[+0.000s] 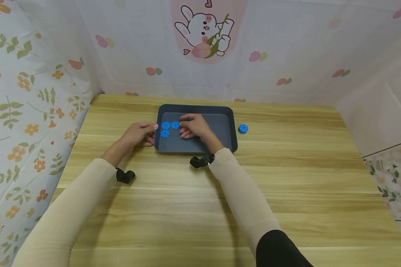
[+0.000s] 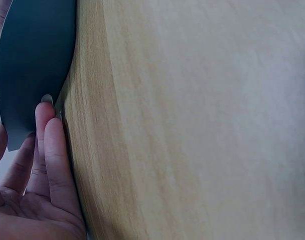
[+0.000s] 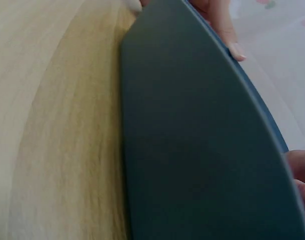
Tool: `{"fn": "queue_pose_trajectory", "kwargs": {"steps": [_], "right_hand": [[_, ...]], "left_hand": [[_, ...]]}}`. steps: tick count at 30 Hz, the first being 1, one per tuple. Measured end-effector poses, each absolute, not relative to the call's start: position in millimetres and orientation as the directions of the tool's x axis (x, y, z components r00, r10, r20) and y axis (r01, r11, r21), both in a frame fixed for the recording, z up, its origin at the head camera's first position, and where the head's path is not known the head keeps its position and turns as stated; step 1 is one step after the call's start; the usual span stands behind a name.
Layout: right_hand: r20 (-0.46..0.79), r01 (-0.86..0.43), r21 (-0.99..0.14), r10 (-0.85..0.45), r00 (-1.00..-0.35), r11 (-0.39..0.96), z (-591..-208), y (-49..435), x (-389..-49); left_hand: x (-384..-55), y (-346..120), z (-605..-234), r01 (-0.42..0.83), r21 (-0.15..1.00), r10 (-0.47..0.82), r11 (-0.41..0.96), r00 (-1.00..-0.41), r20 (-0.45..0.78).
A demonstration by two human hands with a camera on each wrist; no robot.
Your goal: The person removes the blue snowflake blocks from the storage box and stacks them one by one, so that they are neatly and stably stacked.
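Note:
A dark grey rectangular tray [image 1: 195, 151] rests on the table with three blue notched discs [image 1: 165, 133] lying flat near its left end. My left hand [image 1: 138, 134] grips the tray's left side, thumb at the rim. In the left wrist view, fingers [image 2: 55, 160] of that hand lie against the tray's outer wall [image 2: 37, 55]. Over the tray's inside, my right hand [image 1: 195, 127] has its fingertips right beside the rightmost disc. The tray wall [image 3: 202, 130] hides most of this hand in the right wrist view.
More blue discs [image 1: 243, 128], seemingly stacked, sit on the wooden table [image 1: 287, 178] just right of the tray. A patterned cloth [image 1: 127, 66] hangs along the table's back edge, and a floral cloth [image 1: 30, 111] covers the left side.

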State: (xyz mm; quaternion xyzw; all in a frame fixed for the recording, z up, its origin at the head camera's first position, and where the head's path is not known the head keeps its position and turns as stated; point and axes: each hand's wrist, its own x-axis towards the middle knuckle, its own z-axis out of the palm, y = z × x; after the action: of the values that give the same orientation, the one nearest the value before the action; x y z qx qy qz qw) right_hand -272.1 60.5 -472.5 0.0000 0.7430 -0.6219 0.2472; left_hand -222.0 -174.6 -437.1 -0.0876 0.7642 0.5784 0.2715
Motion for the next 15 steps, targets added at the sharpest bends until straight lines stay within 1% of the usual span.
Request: {"fn": "queue_pose_trajectory", "kwargs": {"steps": [8, 15], "right_hand": [[-0.409, 0.330, -0.903, -0.314, -0.857, 0.274, -473.3, 48.9, -271.7], [-0.410, 0.315, -0.893, -0.295, -0.863, 0.321, -477.7, 43.8, -273.8]], "left_hand": [[-219.2, -173.9, -434.0, -0.439, 0.844, 0.199, 0.307, -0.838, -0.509], [-225.0, -177.4, -443.8, -0.446, 0.841, 0.184, 0.305, -0.839, -0.512]]}}
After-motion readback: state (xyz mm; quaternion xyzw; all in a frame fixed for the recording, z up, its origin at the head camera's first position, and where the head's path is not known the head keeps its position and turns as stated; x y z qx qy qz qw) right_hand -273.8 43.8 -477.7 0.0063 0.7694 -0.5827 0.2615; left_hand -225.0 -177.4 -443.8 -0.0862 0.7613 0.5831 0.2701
